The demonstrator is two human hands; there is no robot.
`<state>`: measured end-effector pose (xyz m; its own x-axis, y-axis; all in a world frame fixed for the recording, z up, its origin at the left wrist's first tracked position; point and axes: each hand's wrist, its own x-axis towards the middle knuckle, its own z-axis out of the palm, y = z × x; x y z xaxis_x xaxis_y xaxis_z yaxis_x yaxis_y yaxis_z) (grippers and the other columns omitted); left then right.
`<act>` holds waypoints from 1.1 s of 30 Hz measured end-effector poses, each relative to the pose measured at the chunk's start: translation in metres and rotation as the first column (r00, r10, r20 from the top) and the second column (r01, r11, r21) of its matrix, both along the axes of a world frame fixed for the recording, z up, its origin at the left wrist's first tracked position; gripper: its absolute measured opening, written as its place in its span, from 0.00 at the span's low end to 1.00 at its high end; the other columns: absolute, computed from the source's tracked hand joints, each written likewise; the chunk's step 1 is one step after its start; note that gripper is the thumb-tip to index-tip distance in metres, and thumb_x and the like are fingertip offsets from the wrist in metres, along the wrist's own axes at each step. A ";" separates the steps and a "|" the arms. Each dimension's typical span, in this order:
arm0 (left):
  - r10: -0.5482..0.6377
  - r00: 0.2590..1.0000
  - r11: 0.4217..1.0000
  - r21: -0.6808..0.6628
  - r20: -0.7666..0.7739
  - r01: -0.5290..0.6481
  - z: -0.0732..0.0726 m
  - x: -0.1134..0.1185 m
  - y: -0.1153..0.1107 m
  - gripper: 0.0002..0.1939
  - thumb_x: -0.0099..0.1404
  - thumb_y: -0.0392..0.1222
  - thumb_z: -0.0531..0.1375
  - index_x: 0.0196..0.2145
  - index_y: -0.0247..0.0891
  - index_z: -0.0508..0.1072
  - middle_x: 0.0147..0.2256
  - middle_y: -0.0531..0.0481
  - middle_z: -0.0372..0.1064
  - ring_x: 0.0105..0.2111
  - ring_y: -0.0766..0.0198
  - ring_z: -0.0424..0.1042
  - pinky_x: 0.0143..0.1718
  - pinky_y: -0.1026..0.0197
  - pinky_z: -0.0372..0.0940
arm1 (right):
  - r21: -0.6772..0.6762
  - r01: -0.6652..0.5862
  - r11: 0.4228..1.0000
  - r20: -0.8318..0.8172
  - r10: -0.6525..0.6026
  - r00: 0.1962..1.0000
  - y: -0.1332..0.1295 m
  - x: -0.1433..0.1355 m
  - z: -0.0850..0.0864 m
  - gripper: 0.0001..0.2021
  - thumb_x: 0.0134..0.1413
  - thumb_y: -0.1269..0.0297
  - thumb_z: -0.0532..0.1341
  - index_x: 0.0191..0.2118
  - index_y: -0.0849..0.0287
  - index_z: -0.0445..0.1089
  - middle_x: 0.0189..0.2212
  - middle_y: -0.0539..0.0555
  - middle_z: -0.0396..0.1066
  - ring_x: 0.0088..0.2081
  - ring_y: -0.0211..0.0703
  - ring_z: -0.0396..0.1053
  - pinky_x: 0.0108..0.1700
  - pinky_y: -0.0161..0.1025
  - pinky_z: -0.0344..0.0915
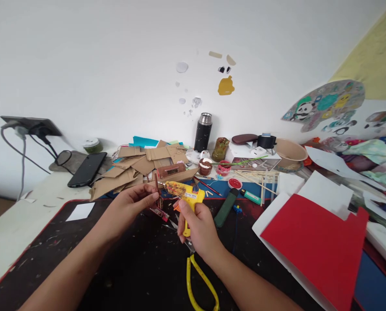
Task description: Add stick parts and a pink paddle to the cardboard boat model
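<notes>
My right hand (201,226) is wrapped around a yellow hot glue gun (194,195), its fingers near the orange trigger. The gun's nozzle points left, close to a thin dark brown strip (157,182) pinched upright in my left hand (136,201). Part of what the left fingers hold is hidden. Beneath the right hand lies a yellow-handled cutting tool (189,280) that looks like scissors, partly covered by that hand. A small red-and-white piece (161,214) rests on the black mat just below the brown strip.
Cardboard scraps (124,175) and a brown box-like piece (171,170) lie behind my hands. A black thermos (203,134) stands by the wall. On the right are a dark green cutter (227,207) and red card (312,242). A phone (87,169) lies left on the mat (131,272).
</notes>
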<state>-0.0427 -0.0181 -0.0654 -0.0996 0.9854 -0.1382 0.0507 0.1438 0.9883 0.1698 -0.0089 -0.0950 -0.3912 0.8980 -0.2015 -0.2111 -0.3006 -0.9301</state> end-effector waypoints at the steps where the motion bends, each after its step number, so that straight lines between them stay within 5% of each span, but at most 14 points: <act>1: -0.001 1.000 1.000 -0.001 -0.011 0.001 0.000 -0.001 0.000 0.32 0.50 0.72 0.81 0.35 0.40 0.86 0.35 0.48 0.81 0.36 0.57 0.75 0.43 0.56 0.73 | 0.002 0.002 1.000 0.006 -0.002 1.000 0.000 0.000 -0.001 0.43 0.48 0.16 0.70 0.40 0.59 0.76 0.13 0.44 0.66 0.13 0.35 0.60 0.18 0.32 0.53; 16: -0.029 0.989 0.999 0.011 -0.147 0.031 0.005 -0.002 -0.002 0.33 0.54 0.76 0.77 0.34 0.42 0.85 0.34 0.47 0.82 0.36 0.52 0.78 0.43 0.53 0.72 | -0.011 0.018 1.000 0.028 -0.017 0.999 0.000 0.001 0.003 0.41 0.46 0.15 0.69 0.36 0.56 0.72 0.12 0.43 0.64 0.12 0.34 0.57 0.17 0.32 0.51; 33: -0.049 0.990 0.999 0.008 -0.134 0.050 0.007 -0.001 -0.003 0.26 0.56 0.69 0.79 0.34 0.42 0.87 0.37 0.45 0.84 0.39 0.49 0.80 0.46 0.52 0.76 | -0.004 0.022 1.000 0.023 -0.022 1.000 0.000 0.001 0.003 0.39 0.51 0.18 0.69 0.36 0.56 0.72 0.12 0.43 0.64 0.13 0.35 0.58 0.18 0.32 0.52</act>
<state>-0.0440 -0.0208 -0.0580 -0.0677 0.9910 -0.1158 0.1897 0.1268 0.9736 0.1712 -0.0090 -0.0920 -0.3667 0.9055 -0.2136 -0.1965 -0.2997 -0.9336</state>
